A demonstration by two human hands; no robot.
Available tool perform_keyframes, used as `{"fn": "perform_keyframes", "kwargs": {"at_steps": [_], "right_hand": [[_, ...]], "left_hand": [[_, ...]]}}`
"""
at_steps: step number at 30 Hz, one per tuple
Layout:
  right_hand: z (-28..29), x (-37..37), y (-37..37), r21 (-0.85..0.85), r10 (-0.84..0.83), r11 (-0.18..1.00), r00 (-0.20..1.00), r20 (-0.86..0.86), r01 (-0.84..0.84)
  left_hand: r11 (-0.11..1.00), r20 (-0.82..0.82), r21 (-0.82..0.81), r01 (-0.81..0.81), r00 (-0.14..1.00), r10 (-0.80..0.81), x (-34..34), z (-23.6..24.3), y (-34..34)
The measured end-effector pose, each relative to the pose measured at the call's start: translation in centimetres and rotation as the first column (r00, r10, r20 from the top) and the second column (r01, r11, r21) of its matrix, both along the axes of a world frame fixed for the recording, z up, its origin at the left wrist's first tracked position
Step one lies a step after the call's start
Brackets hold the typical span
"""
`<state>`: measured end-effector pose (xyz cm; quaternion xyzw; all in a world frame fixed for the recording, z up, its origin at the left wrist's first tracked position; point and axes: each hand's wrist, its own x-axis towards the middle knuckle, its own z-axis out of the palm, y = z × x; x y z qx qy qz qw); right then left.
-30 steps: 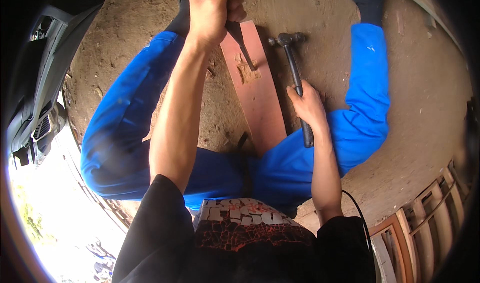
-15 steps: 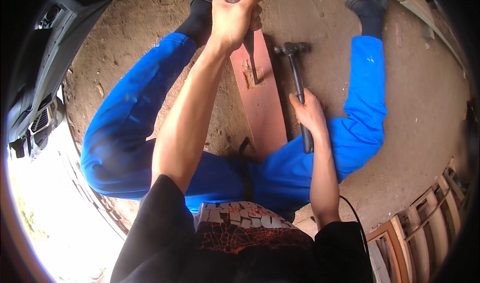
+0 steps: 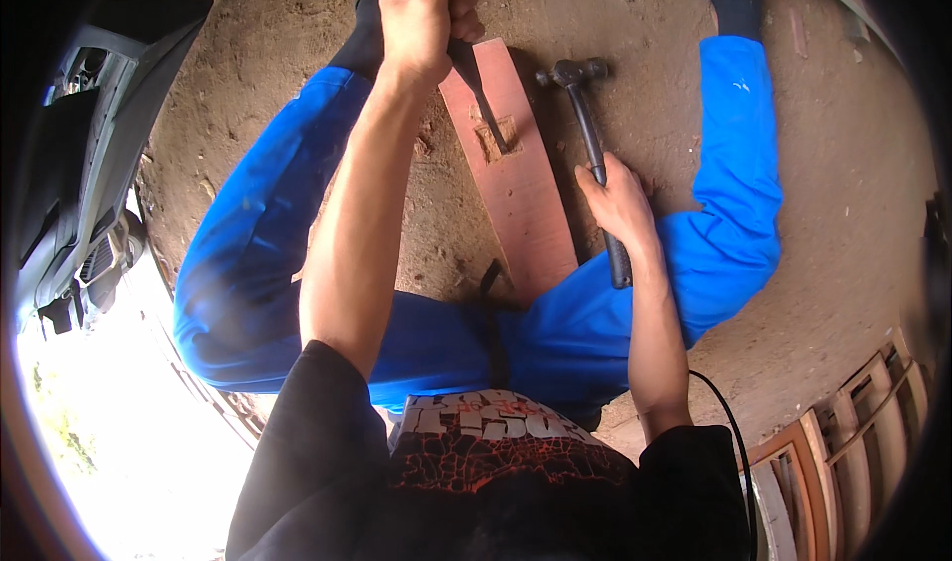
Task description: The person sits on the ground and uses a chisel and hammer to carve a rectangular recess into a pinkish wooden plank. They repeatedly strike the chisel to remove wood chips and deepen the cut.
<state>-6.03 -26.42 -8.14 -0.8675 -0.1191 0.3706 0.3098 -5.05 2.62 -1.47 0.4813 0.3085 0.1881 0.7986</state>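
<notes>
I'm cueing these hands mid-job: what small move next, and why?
Probably raise the hammer toward the top of the chisel: the right hand holds the hammer beside the reddish board, while the left hand has the chisel's tip at the recess.

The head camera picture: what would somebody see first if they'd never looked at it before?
Probably the bright blue cloth trousers, legs spread to either side. Between them, over the brown ground, is a long, pinkish wooden plank with a squarish hollow cut in it, where the left hand points a dark metal chisel. Right of the plank, the right hand grips a dark hammer with a long handle.
</notes>
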Motion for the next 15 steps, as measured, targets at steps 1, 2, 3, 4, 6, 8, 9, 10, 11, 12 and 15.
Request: {"fn": "perform_keyframes", "kwargs": {"at_steps": [1, 2, 3, 4, 6, 8, 9, 10, 11, 12, 15], "right_hand": [[0.0, 0.0, -0.1, -0.007, 0.010, 1.000, 1.000, 0.025, -0.010], [0.1, -0.1, -0.2, -0.014, 0.020, 1.000, 0.999, 0.050, -0.020], [0.3, -0.1, 0.0, -0.014, 0.025, 1.000, 0.999, 0.041, -0.025], [0.6, 0.1, 0.3, -0.014, 0.030, 0.999, 0.999, 0.033, -0.030], [0.5, 0.0, 0.3, 0.005, 0.032, 0.999, 0.999, 0.040, -0.032], [0.1, -0.1, -0.1, 0.042, 0.024, 0.999, 0.997, 0.073, -0.027], [0.3, -0.1, 0.0, 0.032, 0.024, 0.999, 0.998, 0.058, -0.026], [0.6, 0.0, 0.1, 0.023, 0.024, 0.999, 0.999, 0.043, -0.025], [0.7, 0.1, 0.2, 0.013, 0.022, 1.000, 0.999, 0.028, -0.022], [0.6, 0.1, 0.1, 0.011, 0.022, 1.000, 1.000, 0.020, -0.022], [0.1, 0.0, -0.2, 0.015, 0.021, 1.000, 0.999, 0.029, -0.022]], "left_hand": [[1.000, 0.007, -0.013, -0.013, 1.000, 0.013, -0.1, 1.0, -0.3], [0.999, 0.014, -0.026, -0.027, 1.000, 0.027, -0.1, 1.6, -0.4], [1.000, 0.056, 0.006, 0.006, 0.998, -0.006, -0.3, 1.6, 0.3], [0.999, 0.102, 0.004, 0.039, 0.994, -0.039, -0.3, 1.7, 0.8], [1.000, 0.041, -0.014, 0.015, 0.999, -0.015, -0.1, 1.4, 0.3], [1.000, 0.019, -0.025, 0.012, 1.000, -0.012, 0.1, 1.1, 0.2], [1.000, 0.004, -0.028, 0.013, 1.000, -0.012, 0.0, 0.7, 0.1], [0.999, 0.017, -0.031, 0.007, 1.000, -0.007, -0.1, 0.4, 0.4], [0.999, 0.029, -0.034, 0.003, 1.000, -0.002, -0.1, 0.1, 1.1], [0.999, 0.043, -0.037, 0.000, 0.999, 0.002, -0.1, -0.1, 1.3], [0.997, 0.080, -0.070, -0.044, 0.996, 0.050, -0.6, -1.1, 1.5]]}}
